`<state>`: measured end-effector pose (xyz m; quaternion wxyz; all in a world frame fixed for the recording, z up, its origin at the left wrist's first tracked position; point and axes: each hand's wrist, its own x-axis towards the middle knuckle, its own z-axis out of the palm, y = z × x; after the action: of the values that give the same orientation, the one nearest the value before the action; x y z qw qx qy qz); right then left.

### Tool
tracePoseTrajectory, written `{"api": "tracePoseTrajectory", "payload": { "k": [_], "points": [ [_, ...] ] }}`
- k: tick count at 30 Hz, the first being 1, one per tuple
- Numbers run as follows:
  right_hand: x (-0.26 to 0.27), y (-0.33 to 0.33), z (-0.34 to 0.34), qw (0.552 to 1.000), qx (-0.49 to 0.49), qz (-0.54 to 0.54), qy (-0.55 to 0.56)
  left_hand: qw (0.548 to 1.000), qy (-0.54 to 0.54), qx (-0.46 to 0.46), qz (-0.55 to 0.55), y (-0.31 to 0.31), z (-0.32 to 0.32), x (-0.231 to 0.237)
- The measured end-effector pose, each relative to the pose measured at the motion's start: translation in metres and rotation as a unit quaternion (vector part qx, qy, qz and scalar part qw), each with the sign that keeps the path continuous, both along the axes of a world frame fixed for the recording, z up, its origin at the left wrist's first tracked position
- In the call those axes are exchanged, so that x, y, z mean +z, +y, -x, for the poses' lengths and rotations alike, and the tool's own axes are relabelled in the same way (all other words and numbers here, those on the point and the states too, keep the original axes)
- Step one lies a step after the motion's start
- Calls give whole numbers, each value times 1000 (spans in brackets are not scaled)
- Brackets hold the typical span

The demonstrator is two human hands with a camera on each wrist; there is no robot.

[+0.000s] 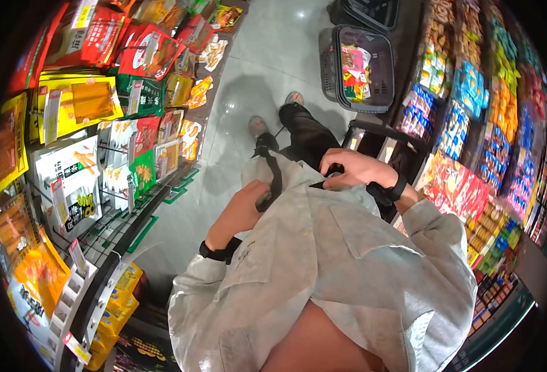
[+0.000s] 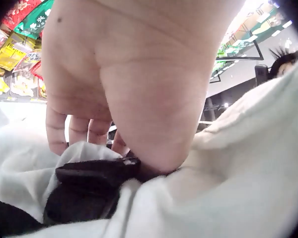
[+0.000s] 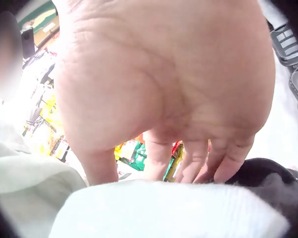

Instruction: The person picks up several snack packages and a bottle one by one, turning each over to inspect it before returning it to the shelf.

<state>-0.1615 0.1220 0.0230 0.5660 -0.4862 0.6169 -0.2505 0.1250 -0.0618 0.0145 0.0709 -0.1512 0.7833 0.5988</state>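
Observation:
At the person's waist, over a pale grey shirt (image 1: pixel 310 217), both hands work at black straps. The left hand (image 1: pixel 244 208) holds a black strap (image 1: pixel 276 177) that hangs down the shirt front. In the left wrist view a black clip-like piece (image 2: pixel 97 171) lies by the left thumb, against the shirt cloth. The right hand (image 1: pixel 363 168) curls its thumb and forefinger round a small black piece (image 1: pixel 335 168) at the shirt's other side. Seen in the right wrist view, the right fingers (image 3: pixel 193 158) reach down behind white cloth, their tips hidden.
Racks of bagged snacks (image 1: pixel 78 102) line the left side, with a wire shelf (image 1: pixel 125 214) jutting near the left arm. Shelves of colourful packets (image 1: pixel 468 87) run along the right. A grey basket (image 1: pixel 382 74) holding several packets stands on the tiled floor (image 1: pixel 267 56) ahead.

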Motion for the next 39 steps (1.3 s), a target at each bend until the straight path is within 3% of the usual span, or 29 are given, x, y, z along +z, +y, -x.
{"api": "tracePoseTrajectory", "payload": {
  "k": [3,6,8,12,13,16,20,23,29,32,39],
  "points": [
    [-2,15,-8,1000,-21,6,-8,995,13,15,-94,5,-4,-5],
    [-10,29,-10,994,-66,-66,-62,985,-98,0,-145,7,-12,-5],
    [-25,39,-7,985,-89,-122,-86,980,-135,14,-145,17,-7,-6],
    [-72,74,7,979,-165,-90,-76,972,-147,95,-156,30,8,-37],
    [-81,86,10,977,-185,-84,-64,978,-159,108,-75,34,17,-38],
    [-102,124,19,968,-224,-99,-52,978,-139,26,153,54,16,-74],
    [-134,179,19,959,-262,-87,-65,958,-273,83,29,88,-1,-121],
    [-178,215,15,951,-269,-134,-70,939,-315,138,-17,104,-4,-121],
    [-197,234,14,961,-225,-164,4,948,-259,179,-56,121,14,-100],
    [-207,230,18,952,-251,-171,-26,954,-273,103,-65,109,31,-95],
    [-174,180,64,930,-326,-168,-3,982,-160,72,65,38,95,-133]
  ]
}}
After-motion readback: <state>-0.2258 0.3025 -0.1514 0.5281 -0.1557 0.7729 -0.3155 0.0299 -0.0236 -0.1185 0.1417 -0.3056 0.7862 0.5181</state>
